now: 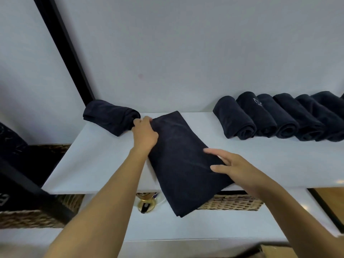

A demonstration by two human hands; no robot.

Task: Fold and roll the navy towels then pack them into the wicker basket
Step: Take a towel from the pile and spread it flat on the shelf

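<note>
A navy towel, folded into a long strip, lies slantwise on the white shelf, its near end hanging over the front edge. My left hand grips the strip's far left edge, fingers curled on the cloth. My right hand rests flat on the strip's right side with straight fingers. One rolled navy towel lies at the back left, close to my left hand. Several rolled navy towels stand in a row at the back right. A wicker basket sits under the shelf, partly hidden by the hanging towel.
A second wicker basket with dark contents stands at the lower left. A black frame bar runs diagonally up the wall. A brass fitting sits below the shelf edge. A lower white surface lies beneath.
</note>
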